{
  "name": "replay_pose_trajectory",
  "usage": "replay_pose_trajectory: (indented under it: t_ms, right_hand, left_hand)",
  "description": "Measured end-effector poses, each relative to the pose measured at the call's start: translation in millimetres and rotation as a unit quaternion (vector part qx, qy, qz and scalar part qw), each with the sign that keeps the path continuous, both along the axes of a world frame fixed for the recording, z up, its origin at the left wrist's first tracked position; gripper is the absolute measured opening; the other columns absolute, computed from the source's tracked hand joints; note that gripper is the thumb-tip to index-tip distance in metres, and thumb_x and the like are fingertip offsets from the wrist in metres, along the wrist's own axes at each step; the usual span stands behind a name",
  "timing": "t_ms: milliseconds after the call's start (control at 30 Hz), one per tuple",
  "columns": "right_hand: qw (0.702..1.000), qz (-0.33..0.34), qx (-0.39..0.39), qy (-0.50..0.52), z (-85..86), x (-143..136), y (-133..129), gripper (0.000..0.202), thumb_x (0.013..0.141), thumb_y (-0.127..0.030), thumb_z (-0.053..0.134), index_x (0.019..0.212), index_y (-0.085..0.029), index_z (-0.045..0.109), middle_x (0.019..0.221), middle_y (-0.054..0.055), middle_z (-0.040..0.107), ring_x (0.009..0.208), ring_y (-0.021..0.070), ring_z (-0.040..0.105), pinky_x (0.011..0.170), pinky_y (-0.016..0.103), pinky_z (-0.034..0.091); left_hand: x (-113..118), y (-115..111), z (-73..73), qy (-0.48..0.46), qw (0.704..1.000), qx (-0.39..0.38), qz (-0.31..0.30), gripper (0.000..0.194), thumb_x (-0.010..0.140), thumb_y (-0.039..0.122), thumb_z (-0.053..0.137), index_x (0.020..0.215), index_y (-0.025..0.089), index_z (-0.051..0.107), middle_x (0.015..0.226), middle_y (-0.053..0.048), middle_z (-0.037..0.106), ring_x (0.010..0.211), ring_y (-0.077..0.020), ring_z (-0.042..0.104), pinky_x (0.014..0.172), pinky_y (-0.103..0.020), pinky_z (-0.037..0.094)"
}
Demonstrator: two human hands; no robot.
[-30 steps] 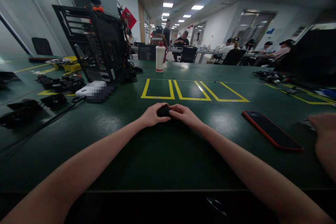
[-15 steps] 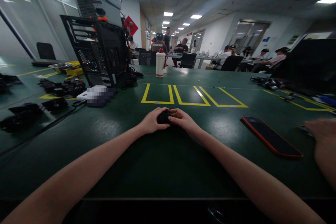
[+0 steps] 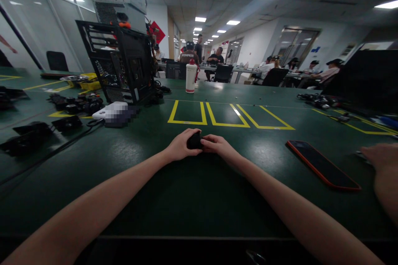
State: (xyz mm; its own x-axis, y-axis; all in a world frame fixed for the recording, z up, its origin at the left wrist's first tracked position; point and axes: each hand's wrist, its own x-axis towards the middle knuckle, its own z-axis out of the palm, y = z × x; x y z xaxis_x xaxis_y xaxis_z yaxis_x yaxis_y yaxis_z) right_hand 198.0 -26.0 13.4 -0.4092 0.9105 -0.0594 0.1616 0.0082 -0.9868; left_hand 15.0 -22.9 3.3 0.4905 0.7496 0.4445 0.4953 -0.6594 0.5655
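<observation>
Between my hands is a small black object (image 3: 194, 141), rounded and block-like; its exact kind does not show. My left hand (image 3: 182, 145) is wrapped round its left side, thumb below and fingers above. From the right, my right hand (image 3: 216, 144) has its thumb and fingertips pinched at the object's right edge. Whether a smaller part sits in that pinch is hidden. Both hands are low over the green table (image 3: 199, 190), in front of yellow tape outlines (image 3: 228, 124).
A phone with an orange edge (image 3: 321, 165) lies at right, beside another person's hand (image 3: 381, 155). A black computer case (image 3: 124, 62), a white-and-dark device (image 3: 115, 112) and black parts (image 3: 27, 136) are at left. A white bottle (image 3: 190, 78) stands beyond the tape.
The black object has turned slightly in my hands and now shows a smoother face. Both hands stay in nearly the same place; the whole view has shifted slightly.
</observation>
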Motion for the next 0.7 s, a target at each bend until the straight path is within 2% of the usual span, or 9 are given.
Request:
replay_pose_trajectory:
  t_ms: [100, 267, 467, 600, 700]
  right_hand:
    - [0.999, -0.011, 0.029, -0.022, -1.6, -2.7, 0.8, 0.024, 0.074, -0.033, 0.056, 0.088, -0.012, 0.059, 0.086, 0.007, 0.06, 0.079, 0.0166, 0.058, 0.079, 0.036, 0.046]
    - [0.995, -0.039, 0.097, 0.005, -8.2, -2.7, 2.5, 0.033, 0.071, -0.03, 0.061, 0.101, -0.02, 0.051, 0.097, 0.004, 0.058, 0.087, 0.017, 0.057, 0.079, 0.036, 0.046]
    - [0.989, -0.008, 0.146, -0.018, -6.1, 0.0, -0.8, 0.025, 0.076, -0.032, 0.055, 0.098, -0.021, 0.053, 0.1, 0.004, 0.057, 0.084, 0.0155, 0.057, 0.076, 0.035, 0.047]
    - [0.99, 0.012, 0.141, -0.012, -0.5, 2.2, -3.9, 0.03, 0.069, -0.028, 0.063, 0.096, -0.019, 0.055, 0.102, 0.005, 0.057, 0.087, 0.0158, 0.057, 0.079, 0.033, 0.046]
    - [0.996, -0.009, 0.088, 0.003, 0.1, 1.4, -3.7, 0.028, 0.068, -0.029, 0.063, 0.092, -0.018, 0.055, 0.098, 0.004, 0.058, 0.08, 0.0147, 0.058, 0.075, 0.033, 0.048]
  left_hand:
    - [0.0, -0.5, 0.6, 0.007, 1.0, 0.003, 0.0, 0.061, 0.066, 0.033, 0.065, 0.12, 0.018, 0.041, 0.116, -0.008, 0.048, 0.104, -0.0223, 0.049, 0.093, -0.038, 0.039]
    - [0.8, 0.2, -0.3, 0.006, 1.0, 0.02, 0.006, 0.062, 0.065, 0.033, 0.066, 0.119, 0.018, 0.04, 0.115, -0.008, 0.049, 0.103, -0.0223, 0.049, 0.092, -0.038, 0.04]
    - [1.2, 0.0, -1.0, 0.003, 0.999, 0.034, 0.006, 0.061, 0.064, 0.032, 0.066, 0.118, 0.018, 0.041, 0.116, -0.008, 0.048, 0.104, -0.0227, 0.049, 0.092, -0.038, 0.04]
    - [1.7, -0.9, -1.1, 0.0, 0.999, 0.039, 0.004, 0.059, 0.064, 0.03, 0.066, 0.117, 0.018, 0.042, 0.115, -0.008, 0.048, 0.105, -0.0237, 0.048, 0.091, -0.039, 0.04]
    - [2.9, -2.7, -0.4, 0.001, 0.999, 0.041, -0.005, 0.059, 0.065, 0.029, 0.065, 0.118, 0.018, 0.041, 0.116, -0.009, 0.047, 0.106, -0.0235, 0.048, 0.092, -0.038, 0.04]
